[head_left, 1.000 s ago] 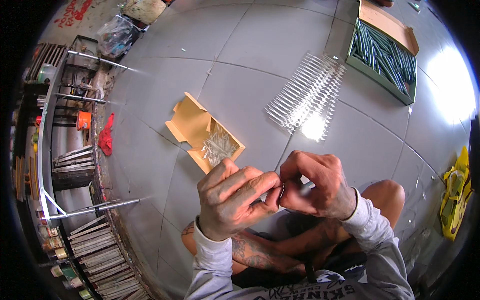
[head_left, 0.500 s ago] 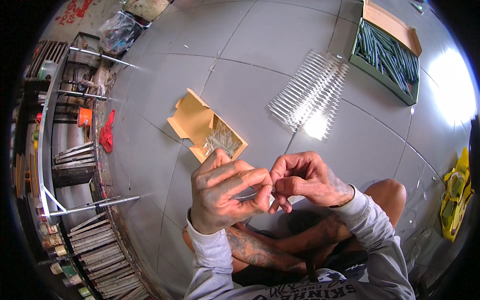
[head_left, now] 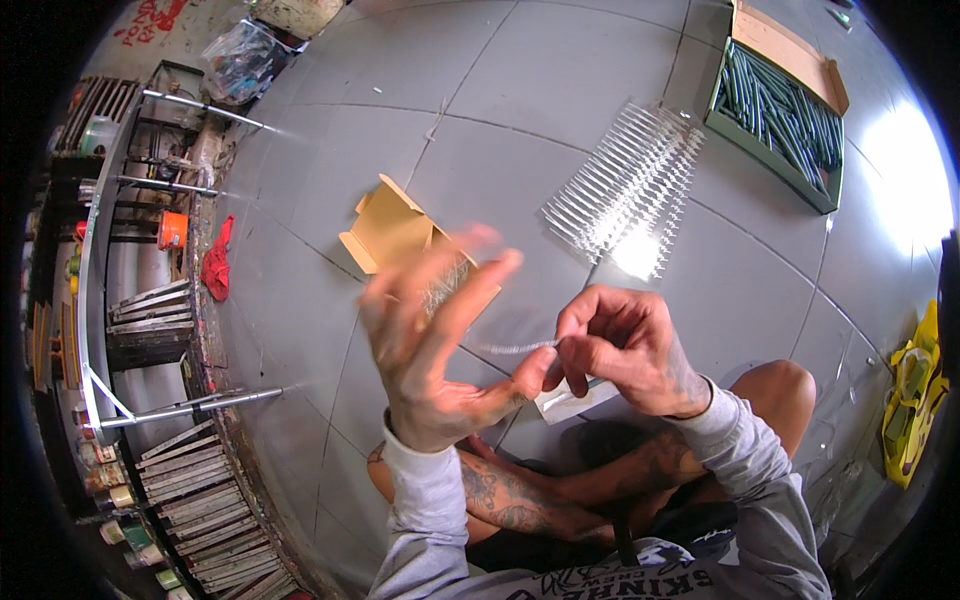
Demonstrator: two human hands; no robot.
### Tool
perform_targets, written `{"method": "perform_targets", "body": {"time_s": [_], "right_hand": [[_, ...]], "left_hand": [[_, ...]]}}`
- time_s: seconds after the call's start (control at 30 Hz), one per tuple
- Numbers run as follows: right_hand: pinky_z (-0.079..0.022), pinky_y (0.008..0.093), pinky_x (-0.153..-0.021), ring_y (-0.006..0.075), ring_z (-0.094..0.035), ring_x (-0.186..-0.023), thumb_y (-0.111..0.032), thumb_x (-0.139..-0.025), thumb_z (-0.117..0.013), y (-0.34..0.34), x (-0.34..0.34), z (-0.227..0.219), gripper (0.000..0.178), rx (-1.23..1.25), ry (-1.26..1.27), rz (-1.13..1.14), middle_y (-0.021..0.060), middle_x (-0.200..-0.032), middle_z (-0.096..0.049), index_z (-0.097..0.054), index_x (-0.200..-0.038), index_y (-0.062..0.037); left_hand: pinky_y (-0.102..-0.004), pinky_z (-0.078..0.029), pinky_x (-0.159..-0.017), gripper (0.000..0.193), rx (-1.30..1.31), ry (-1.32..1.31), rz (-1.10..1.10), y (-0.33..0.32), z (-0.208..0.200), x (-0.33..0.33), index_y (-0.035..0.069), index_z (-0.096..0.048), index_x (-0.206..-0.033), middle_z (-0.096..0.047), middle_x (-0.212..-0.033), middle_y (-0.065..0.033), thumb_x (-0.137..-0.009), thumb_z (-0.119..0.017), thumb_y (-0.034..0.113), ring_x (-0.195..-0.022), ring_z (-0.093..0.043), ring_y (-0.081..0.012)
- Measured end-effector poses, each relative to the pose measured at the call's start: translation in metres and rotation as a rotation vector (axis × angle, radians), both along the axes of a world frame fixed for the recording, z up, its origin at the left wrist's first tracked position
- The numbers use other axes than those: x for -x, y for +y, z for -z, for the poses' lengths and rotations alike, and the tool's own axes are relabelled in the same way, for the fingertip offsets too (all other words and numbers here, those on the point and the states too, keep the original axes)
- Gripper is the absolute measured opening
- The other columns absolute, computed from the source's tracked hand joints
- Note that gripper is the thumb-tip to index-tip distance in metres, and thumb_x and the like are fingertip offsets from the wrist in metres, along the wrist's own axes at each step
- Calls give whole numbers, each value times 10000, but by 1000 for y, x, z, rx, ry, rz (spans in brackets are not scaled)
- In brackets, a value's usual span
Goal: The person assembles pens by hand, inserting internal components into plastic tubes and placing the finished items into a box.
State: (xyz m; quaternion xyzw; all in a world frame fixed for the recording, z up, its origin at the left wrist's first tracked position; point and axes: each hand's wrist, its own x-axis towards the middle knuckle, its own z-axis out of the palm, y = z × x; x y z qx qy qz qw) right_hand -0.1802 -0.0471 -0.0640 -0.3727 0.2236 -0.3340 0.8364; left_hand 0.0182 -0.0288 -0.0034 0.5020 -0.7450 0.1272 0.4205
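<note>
Lettering (head_left: 690, 578) in black is running across the grey sweatshirt (head_left: 745, 475) of a person sitting over crossed, tattooed legs (head_left: 500, 490) on a grey tiled floor (head_left: 520, 180). The right hand (head_left: 635, 355) is bending inward, its fingers pinching a thin, pale, ribbed strand (head_left: 520, 349) that is reaching left above the floor; a flat white piece (head_left: 565, 402) is showing beneath that hand. The blurred left hand (head_left: 415, 370) is holding its fingers spread and released, the thumb pointing at the right fingertips; whether it is touching the strand, one cannot tell. That hand is partly blocking an open tan box (head_left: 390, 222) containing clear slivers (head_left: 445, 288). Farther out, clear spiky strips (head_left: 625, 190) are lying overlapped and glaring, while a yellow bag (head_left: 912, 390) is slumping at right. At left, a red cloth (head_left: 217, 260) is lying on the floor beside a metal rack (head_left: 93, 270) with an orange pot (head_left: 173, 230). Beyond, a green box (head_left: 768, 168) is holding dark green sticks (head_left: 780, 110), and red writing (head_left: 155, 18) is marking the pale wall (head_left: 205, 20) at upper left.
</note>
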Motion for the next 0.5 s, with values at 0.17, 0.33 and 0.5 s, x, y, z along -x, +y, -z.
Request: {"method": "perform_targets", "body": {"time_s": [0.17,0.33,0.5], "right_hand": [[-598,305,-636,131,-647,-663,-81,-1016,-573,4,-7,-3,130,-123,-165,211,49,-813,-609,-585,-1029,47],[-585,284,-641,134,-663,-682,-75,-1009,-589,9,-6,-7,123,-61,-108,232,81,-864,-660,-593,-1032,46],[-567,263,-648,136,-679,-695,-59,-971,-632,11,-8,-9,131,-42,-81,252,78,-870,-695,-612,-1055,40]], "left_hand": [[-349,-421,-720,200,149,160,28,22,14,4,143,-661,-759,-618,-668,53,-730,-759,315,-603,-526,-217],[-294,-437,-662,219,-469,663,80,22,27,32,74,-730,-862,-727,-793,-16,-750,-825,236,-599,-526,-116],[-241,-441,-567,128,-404,707,61,28,26,36,28,-727,-887,-762,-889,-55,-806,-811,82,-609,-520,-74]]}}
